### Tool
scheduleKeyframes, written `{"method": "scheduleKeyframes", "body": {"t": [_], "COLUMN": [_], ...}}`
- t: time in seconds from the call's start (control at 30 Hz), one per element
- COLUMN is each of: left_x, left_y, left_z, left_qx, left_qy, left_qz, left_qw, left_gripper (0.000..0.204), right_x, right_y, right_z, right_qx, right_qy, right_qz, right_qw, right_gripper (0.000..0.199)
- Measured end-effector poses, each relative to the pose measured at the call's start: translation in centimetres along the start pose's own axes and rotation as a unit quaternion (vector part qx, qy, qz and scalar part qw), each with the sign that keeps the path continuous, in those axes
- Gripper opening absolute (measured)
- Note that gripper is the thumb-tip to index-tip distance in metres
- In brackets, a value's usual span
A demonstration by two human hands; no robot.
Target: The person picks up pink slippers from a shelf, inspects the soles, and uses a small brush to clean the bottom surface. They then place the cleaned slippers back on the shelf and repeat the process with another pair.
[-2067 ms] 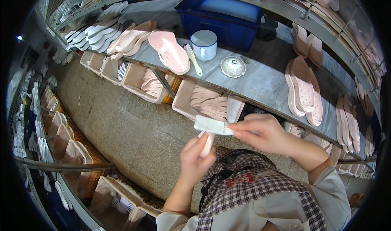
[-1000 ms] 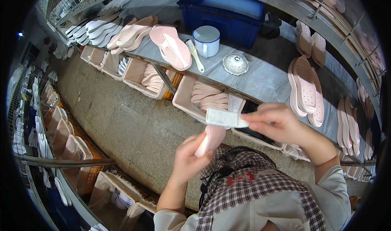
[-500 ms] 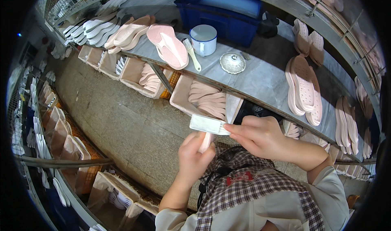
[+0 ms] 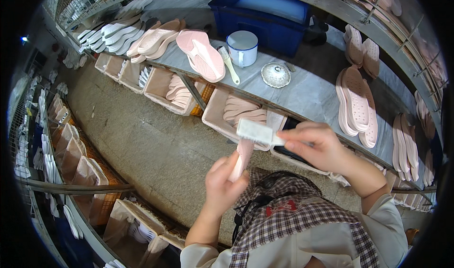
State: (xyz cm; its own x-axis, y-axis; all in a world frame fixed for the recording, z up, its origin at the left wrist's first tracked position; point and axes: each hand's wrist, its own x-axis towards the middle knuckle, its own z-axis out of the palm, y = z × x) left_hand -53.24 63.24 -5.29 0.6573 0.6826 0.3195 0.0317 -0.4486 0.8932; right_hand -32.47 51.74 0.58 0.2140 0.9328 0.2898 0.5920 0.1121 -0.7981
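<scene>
We stand over a long grey tabletop that runs from the far left to the right, with pink soles lying flat on its right part, one pink sole turned ribbed side up near the middle, and open bins of more soles slung under its near edge. A blue crate sits on the far side, and just in front of it stand a white enamel mug, a cream-handled brush lying beside it and a small metal lid. Nearer, over the concrete floor, our left hand has its fingers wrapped around the lower end of a thin pink strap piece, held roughly upright; our right hand pinches the handle end of a white scrub brush, whose head rests against the top of that piece. As we judge it, the likeliest trouble is the pink piece bending or slipping under the brush, since it is gripped only at the bottom and looks soft. Both things hang over bare floor rather than the tabletop, so a slip would probably drop them out of easy reach. A wide stroke toward the far side could also knock the bin edge.
</scene>
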Motion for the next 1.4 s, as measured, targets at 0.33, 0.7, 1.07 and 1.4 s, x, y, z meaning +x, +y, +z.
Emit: {"method": "scheduleKeyframes", "body": {"t": [0.33,0.7,1.07,1.4], "left_x": [0.1,-0.1,0.3,0.2], "left_y": [-0.3,-1.2,-1.4,-1.0], "left_z": [-1.5,-2.4,-2.3,-2.2], "left_qx": [-0.036,-0.221,-0.333,-0.298], "left_qy": [-0.056,-0.125,-0.199,-0.245], "left_qz": [0.021,-0.019,-0.067,-0.085], "left_qw": [0.998,0.967,0.919,0.918], "left_gripper": [0.05,0.047,0.046,0.044], "right_x": [1.5,2.1,2.2,3.0], "right_y": [0.5,0.8,0.0,0.3], "right_z": [-0.3,-1.9,-3.2,-3.8], "right_qx": [0.019,0.103,0.211,0.197], "right_qy": [-0.017,-0.141,-0.22,-0.267], "right_qz": [0.064,0.185,0.146,0.123], "right_qw": [0.998,0.967,0.941,0.935], "right_gripper": [0.02,0.023,0.022,0.022]}}
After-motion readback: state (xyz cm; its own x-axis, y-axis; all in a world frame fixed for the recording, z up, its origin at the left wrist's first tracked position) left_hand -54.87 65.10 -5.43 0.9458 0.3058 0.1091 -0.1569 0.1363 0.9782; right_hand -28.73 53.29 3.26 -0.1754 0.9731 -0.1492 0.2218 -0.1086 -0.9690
